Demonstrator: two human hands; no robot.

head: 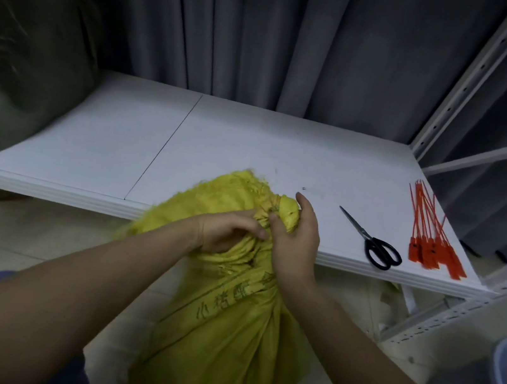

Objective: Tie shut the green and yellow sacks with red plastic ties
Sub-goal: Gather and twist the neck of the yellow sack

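2 hands, left hand (228, 229) and right hand (295, 241), grip yellow sack (222, 336) neck; dark printed characters, unreadable.

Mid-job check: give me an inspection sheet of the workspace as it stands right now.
Surface: white shelf board, mostly bare.
Job's things: yellow sack standing on the floor against the shelf edge, neck gathered, no tie seen on it; red ties bundled at the shelf's right end; green sack at far left.
Clutter: black-handled scissors beside the ties.
Grippers: left hand and right hand both gripping the sack neck.
Cables: nothing seen.
Surroundings: grey curtain, white rack frame.
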